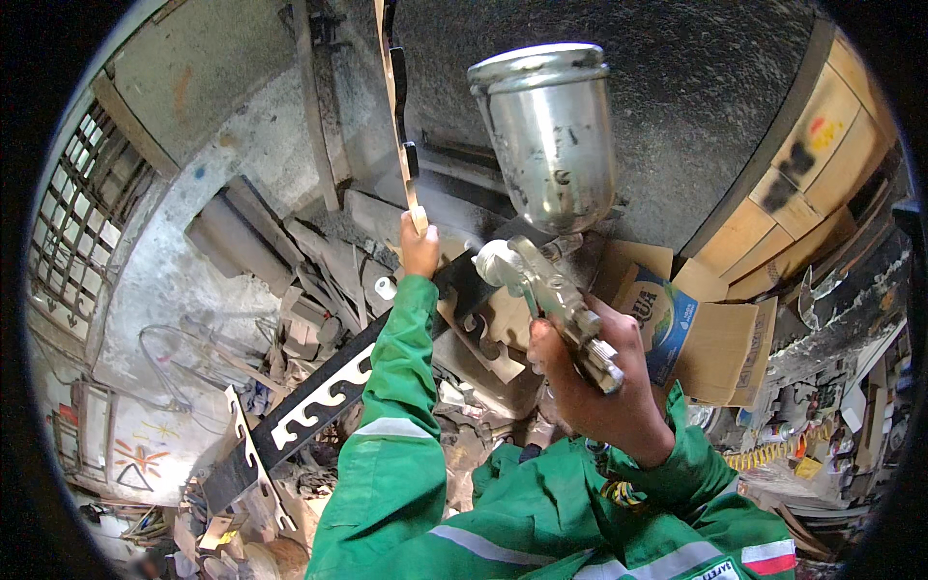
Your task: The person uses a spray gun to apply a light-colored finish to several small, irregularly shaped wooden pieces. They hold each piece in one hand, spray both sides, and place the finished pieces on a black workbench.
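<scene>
Wall (696,106) of rough grey render fills the upper field, with a barred window (72,222) at far left. Scrap timber and offcuts (290,280) lie heaped below it. Stacked plywood sheets (812,184) lean at upper right, some carrying dark spray marks.

Black board (319,406) with wavy cut-outs runs diagonally from lower left toward centre, passing behind the left sleeve. Opened cardboard box (715,348) sits just right of the right hand, flaps up.

Both arms in green sleeves (396,454) with reflective bands, entering from the lower edge.

Spray gun (541,290): metal cup (549,135) on top, upright, lid on, body angled down to the grip. Gun is at frame centre, raised in front of the wall, nozzle facing left toward the strip.

Right hand (590,377): wrapped tight round the gun handle; trigger finger not clear.

Strip (398,106): thin pale wooden piece with a scalloped edge, held near vertical, top end out of frame, black along part of its right edge.

Left hand (420,246): fingers pinched closed on the strip's lower end, arm extended upward, just left of the gun nozzle.
</scene>
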### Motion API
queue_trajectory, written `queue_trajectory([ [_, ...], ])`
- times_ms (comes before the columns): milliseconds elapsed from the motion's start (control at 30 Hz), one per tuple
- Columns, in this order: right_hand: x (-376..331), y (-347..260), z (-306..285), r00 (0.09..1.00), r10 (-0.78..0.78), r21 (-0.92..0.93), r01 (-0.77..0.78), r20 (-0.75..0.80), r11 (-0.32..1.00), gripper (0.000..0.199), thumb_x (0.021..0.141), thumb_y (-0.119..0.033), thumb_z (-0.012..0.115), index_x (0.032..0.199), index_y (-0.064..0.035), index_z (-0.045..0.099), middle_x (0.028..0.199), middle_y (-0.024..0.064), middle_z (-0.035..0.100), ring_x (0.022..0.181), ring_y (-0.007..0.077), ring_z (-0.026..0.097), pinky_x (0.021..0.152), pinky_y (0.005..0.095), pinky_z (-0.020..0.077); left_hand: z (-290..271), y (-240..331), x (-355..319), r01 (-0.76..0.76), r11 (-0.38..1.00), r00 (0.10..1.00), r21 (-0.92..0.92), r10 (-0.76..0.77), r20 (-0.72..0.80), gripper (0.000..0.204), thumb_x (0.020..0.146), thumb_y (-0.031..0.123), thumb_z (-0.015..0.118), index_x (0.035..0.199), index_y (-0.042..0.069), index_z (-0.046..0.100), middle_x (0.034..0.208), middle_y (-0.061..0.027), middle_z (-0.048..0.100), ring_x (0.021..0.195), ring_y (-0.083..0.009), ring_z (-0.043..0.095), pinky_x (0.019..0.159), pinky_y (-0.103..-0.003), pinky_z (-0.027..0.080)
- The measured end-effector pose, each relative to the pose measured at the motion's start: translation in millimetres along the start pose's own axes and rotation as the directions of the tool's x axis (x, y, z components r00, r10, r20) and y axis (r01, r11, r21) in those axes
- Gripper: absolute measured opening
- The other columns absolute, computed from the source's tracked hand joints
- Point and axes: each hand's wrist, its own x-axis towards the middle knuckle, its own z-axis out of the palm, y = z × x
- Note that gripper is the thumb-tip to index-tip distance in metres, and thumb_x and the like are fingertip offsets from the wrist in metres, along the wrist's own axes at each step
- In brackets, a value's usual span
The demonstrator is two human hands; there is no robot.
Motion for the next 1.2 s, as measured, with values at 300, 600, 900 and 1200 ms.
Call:
queue_trajectory([
  [300, 12, 10, 7, 0.979, -0.117, -0.033, 0.114, -0.166, 0.993, 0.015, 0.087, -0.01, 0.062, 0.098, 0.0001, 0.059, 0.074, 0.0093, 0.063, 0.062, 0.0168, 0.059, 0.057, 0.029, 0.0449, 5, -1, -10, -0.014, 0.995, 1.0, 0.097, 0.016, -0.018, 0.028, 0.074, 0.003, 0.053, 0.102, 0.001, 0.052, 0.089, -0.0143, 0.054, 0.084, -0.0284, 0.055, 0.079, -0.038, 0.043],
  [600, 15, 24, -6, 0.982, -0.048, 0.025, 0.053, -0.185, 0.998, 0.023, 0.088, -0.012, 0.063, 0.106, -0.0019, 0.054, 0.086, 0.0055, 0.067, 0.071, 0.011, 0.061, 0.064, 0.0261, 0.0486, 25, 56, -66, 0.116, 0.993, 0.987, 0.013, -0.117, 0.108, 0.041, 0.074, 0.006, 0.057, 0.112, -0.001, 0.045, 0.098, -0.0138, 0.053, 0.092, -0.025, 0.053, 0.086, -0.036, 0.042],
  [900, 32, 113, 2, 0.962, 0.036, 0.065, -0.019, -0.272, 0.998, 0.032, 0.081, -0.001, 0.066, 0.113, 0.0017, 0.06, 0.107, 0.01, 0.066, 0.098, 0.016, 0.061, 0.087, 0.0303, 0.0482, 72, 175, -151, 0.133, 0.985, 0.955, -0.107, -0.098, 0.28, 0.058, 0.08, 0.005, 0.062, 0.125, -0.002, 0.025, 0.115, -0.0185, 0.043, 0.106, -0.0249, 0.049, 0.091, -0.035, 0.042],
  [1200, 27, 137, 1, 0.976, 0.117, 0.188, -0.082, -0.185, 0.979, 0.034, 0.078, -0.001, 0.07, 0.11, 0.0011, 0.058, 0.103, 0.0076, 0.066, 0.093, 0.0144, 0.061, 0.083, 0.0287, 0.0484, 73, 204, -177, -0.047, 0.998, 0.96, -0.029, 0.053, 0.273, 0.06, 0.079, -0.004, 0.058, 0.127, 0.0, 0.022, 0.102, -0.0116, 0.046, 0.095, -0.0226, 0.051, 0.085, -0.033, 0.042],
])
